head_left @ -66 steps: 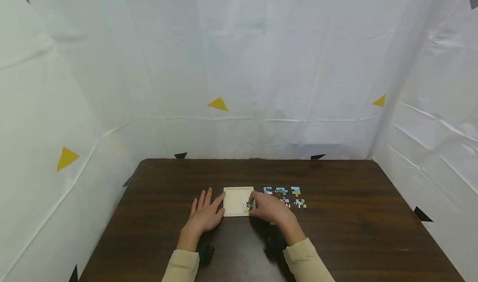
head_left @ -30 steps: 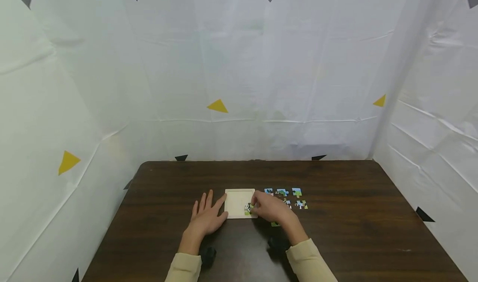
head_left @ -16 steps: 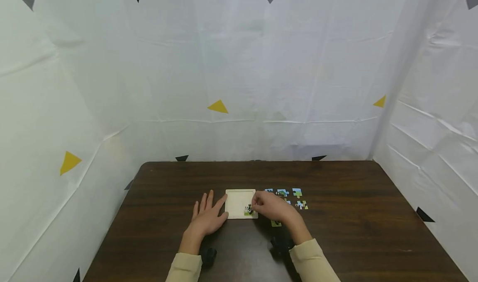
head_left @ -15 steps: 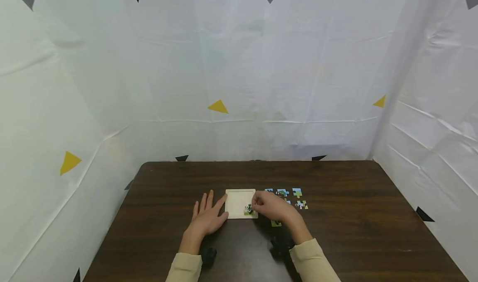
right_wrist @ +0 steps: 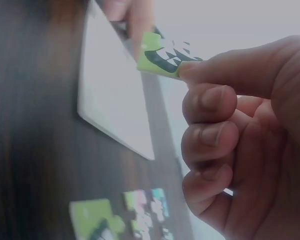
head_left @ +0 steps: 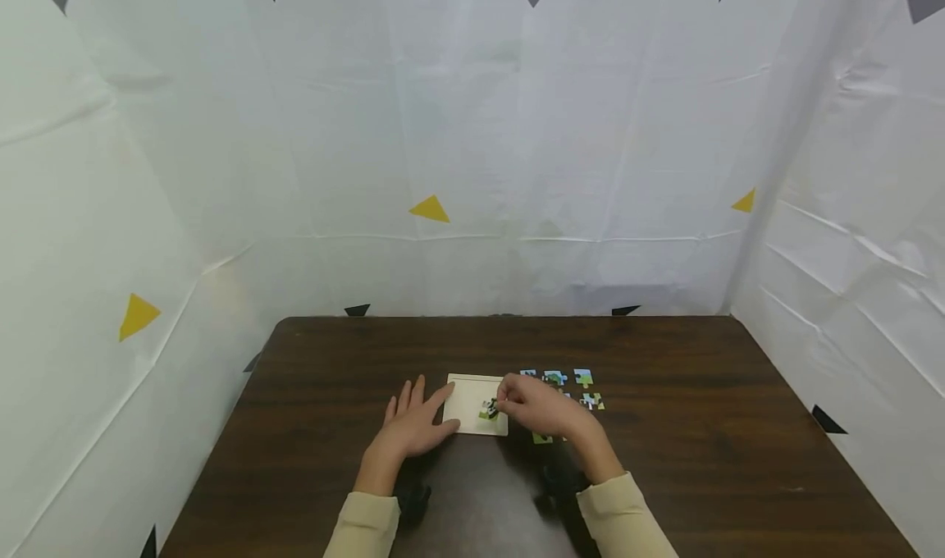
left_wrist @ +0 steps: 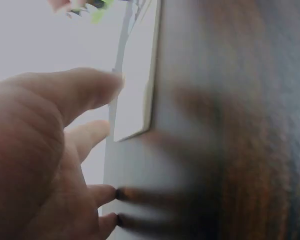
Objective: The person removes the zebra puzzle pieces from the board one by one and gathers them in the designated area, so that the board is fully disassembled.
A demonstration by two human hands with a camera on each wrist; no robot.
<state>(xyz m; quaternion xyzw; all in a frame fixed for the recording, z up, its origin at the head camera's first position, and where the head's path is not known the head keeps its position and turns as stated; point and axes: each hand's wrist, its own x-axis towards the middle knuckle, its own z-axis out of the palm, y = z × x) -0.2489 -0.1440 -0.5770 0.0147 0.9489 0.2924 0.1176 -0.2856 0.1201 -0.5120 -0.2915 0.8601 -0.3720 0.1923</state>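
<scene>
My right hand (head_left: pixel 542 406) pinches a jigsaw puzzle piece (right_wrist: pixel 162 56) between thumb and fingers; the other fingers are curled. The piece is green with a black-and-white pattern and is held above the right part of a pale square puzzle tray (head_left: pixel 465 406). In the right wrist view the piece looks lifted off the tray. My left hand (head_left: pixel 413 428) lies at the tray's left side, fingers spread and fairly straight. Its thumb (left_wrist: pixel 92 90) and index finger touch the tray's edge, and the other fingertips rest on the table.
Several loose puzzle pieces (head_left: pixel 583 377) lie on the dark wooden table (head_left: pixel 354 353) right of the tray, some partly hidden by my right hand. A green piece (head_left: pixel 542 438) lies near my right wrist. White sheeting (head_left: pixel 472 131) with triangles surrounds the table.
The puzzle piece in my right hand has shifted slightly left and away from the tray's lower right corner. The tray has turned slightly, and my left thumb has moved further onto it.
</scene>
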